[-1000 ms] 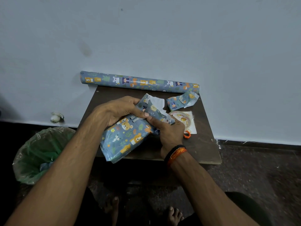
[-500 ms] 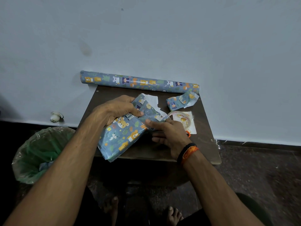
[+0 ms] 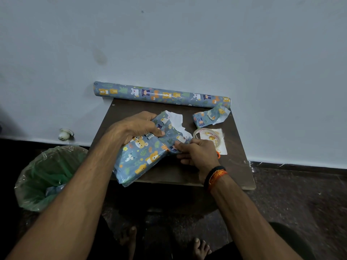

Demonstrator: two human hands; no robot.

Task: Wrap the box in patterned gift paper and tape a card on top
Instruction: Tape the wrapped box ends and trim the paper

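Box: the box (image 3: 142,156), wrapped in blue animal-print paper, lay tilted on the dark worktop (image 3: 238,166), its near corner jutting past the front edge
Left hand: the left hand (image 3: 137,126) curled over the far upper end of the box, thumb pressing the paper down
Right hand: the right hand (image 3: 197,152) pinched the loose paper flap at the box's right end, white underside showing above it
Paper roll: the roll (image 3: 161,94) lay along the wall at the back edge
Scrap: a paper scrap (image 3: 210,117) sat just below the roll's right end
Tape: a tape ring (image 3: 208,136) rested on a white card (image 3: 222,149), beside the right hand
Bin: a bin with green liner (image 3: 50,175) stood on the floor to the left
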